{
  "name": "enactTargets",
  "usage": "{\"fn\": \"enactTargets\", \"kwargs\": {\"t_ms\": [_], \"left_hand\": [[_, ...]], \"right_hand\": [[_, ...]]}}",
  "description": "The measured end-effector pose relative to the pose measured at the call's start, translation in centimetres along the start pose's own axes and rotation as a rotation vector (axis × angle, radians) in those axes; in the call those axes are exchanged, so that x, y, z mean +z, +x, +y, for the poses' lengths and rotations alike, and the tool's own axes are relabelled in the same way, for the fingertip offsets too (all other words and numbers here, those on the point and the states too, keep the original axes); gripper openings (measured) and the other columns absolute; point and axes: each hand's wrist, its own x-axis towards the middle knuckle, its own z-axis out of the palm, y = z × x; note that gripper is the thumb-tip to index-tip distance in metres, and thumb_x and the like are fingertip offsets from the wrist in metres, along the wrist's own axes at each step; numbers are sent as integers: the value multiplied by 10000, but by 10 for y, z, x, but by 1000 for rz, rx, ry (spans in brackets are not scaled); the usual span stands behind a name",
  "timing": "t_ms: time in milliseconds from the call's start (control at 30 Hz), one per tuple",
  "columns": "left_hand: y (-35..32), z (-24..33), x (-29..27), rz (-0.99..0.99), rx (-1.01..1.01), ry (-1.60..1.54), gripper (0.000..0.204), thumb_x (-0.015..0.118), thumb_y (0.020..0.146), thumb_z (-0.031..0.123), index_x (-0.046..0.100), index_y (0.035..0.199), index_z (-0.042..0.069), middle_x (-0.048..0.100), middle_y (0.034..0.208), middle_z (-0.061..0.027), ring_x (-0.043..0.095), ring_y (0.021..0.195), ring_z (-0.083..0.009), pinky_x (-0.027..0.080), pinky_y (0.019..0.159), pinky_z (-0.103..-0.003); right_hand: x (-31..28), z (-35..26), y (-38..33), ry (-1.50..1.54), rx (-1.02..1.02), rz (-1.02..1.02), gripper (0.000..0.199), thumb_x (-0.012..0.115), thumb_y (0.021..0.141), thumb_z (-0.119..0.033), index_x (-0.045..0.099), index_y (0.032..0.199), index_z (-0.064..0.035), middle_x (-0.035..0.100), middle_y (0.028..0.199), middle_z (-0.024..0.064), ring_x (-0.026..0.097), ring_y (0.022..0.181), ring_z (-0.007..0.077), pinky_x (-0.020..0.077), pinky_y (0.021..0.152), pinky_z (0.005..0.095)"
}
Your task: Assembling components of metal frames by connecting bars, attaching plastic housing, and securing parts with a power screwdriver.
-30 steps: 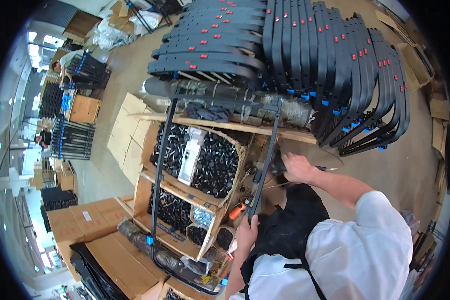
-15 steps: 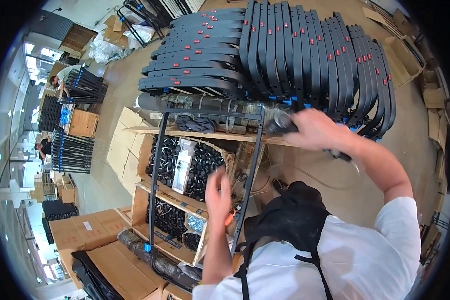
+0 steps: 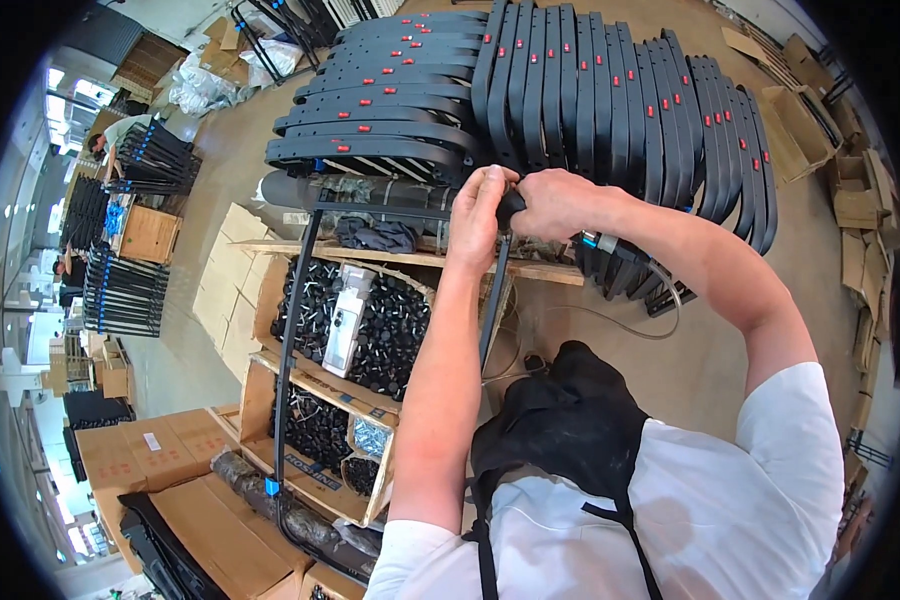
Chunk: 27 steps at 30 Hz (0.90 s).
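Note:
My right hand (image 3: 560, 205) is wrapped round a black pneumatic driver (image 3: 511, 208), its body mostly hidden by the fingers. From below this hand a thin air hose (image 3: 660, 318) curves down to the floor. My left hand (image 3: 478, 222) meets it at the far right corner of a black tubular frame (image 3: 296, 320), fingers drawn together beside the driver's front end. Whatever they pinch there is hidden. The frame rests across the boxes, its two long tubes pointing back toward me.
Under the frame, a cardboard box (image 3: 262, 315) holds black-headed bolts, with a white device (image 3: 345, 325) on top. A wooden box (image 3: 255, 405) holds more small hardware. Black curved frame parts (image 3: 610, 100) are stacked beyond. A co-worker (image 3: 120, 135) bends at the far left.
My left hand has moved up and away from above the bolt box to the frame's far corner. My right hand has brought the driver leftward to the same corner.

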Motion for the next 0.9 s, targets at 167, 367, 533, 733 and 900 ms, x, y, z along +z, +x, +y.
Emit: {"fn": "enactTargets", "kwargs": {"t_ms": [167,367,533,733,900], "left_hand": [[2,-3,-5,46,5,3,361,555,1097,342,710,1032,23,648,964,12,539,935,-85,441,876,-273],[-10,-2,-2,53,22,94,332,554,1101,330,685,1054,28,662,999,5,553,959,-84,449,896,-271],[-15,-5,-3,78,34,87,316,562,1099,331,678,1085,38,665,1041,-5,556,985,-94,447,917,-276],[-14,-9,-10,67,10,53,353,572,1088,357,707,1050,32,658,1012,-5,549,974,-100,437,913,-288],[-11,-4,-11,8,-75,43,389,618,1059,410,724,1021,38,664,994,-7,557,969,-103,445,894,-292]], "right_hand": [[-1,-2,8,-63,-21,-16,379,589,816,-298,710,882,55,717,690,177,745,789,330,587,794,451],[6,-4,6,-88,-15,-15,381,576,833,-279,727,944,52,726,703,165,748,825,318,584,806,449],[13,-3,16,-97,11,-49,355,573,830,-277,733,827,40,726,698,164,750,833,308,586,810,442],[21,-11,16,59,115,-92,319,622,801,-287,724,756,12,725,698,135,733,753,270,578,752,407],[26,-16,21,61,204,-40,271,714,743,-246,735,839,6,732,782,105,693,742,241,544,704,394]]}}
